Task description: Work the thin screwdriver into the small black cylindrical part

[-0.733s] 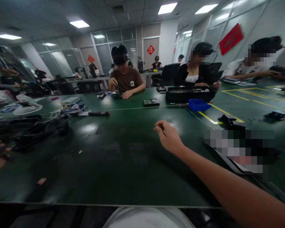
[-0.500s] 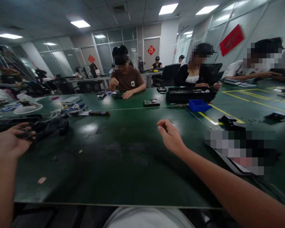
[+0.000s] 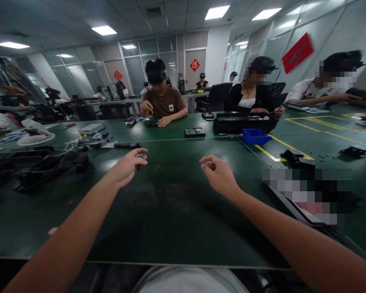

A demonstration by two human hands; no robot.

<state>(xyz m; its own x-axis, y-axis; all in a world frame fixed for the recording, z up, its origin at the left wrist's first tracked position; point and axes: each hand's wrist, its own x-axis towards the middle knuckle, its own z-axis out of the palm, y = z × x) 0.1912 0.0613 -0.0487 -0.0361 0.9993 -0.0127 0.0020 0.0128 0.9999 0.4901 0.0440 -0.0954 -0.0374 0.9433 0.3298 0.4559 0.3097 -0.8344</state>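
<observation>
My left hand (image 3: 128, 166) is above the green table, left of the middle, its fingers curled around a small dark object (image 3: 138, 167) that mostly hides behind them. Across from it, my right hand (image 3: 220, 174) hovers with fingers bent in toward the thumb. A small brownish spot shows between those fingers, too small to name. Beyond the left hand lies a dark pen-like tool (image 3: 127, 145). A circuit-board unit like a hard drive (image 3: 195, 132) rests farther back, between the two hands.
Black plastic parts (image 3: 53, 167) and tangled white cables (image 3: 75, 142) lie at left. A blue bin (image 3: 256, 136) stands beside a long black casing (image 3: 245, 123). At right are black pieces (image 3: 297, 158) and a blurred-out flat item. Co-workers sit across the table (image 3: 158, 240).
My left hand has swung from the far left to near the middle, carrying the small dark object. My right hand has stayed nearly in place.
</observation>
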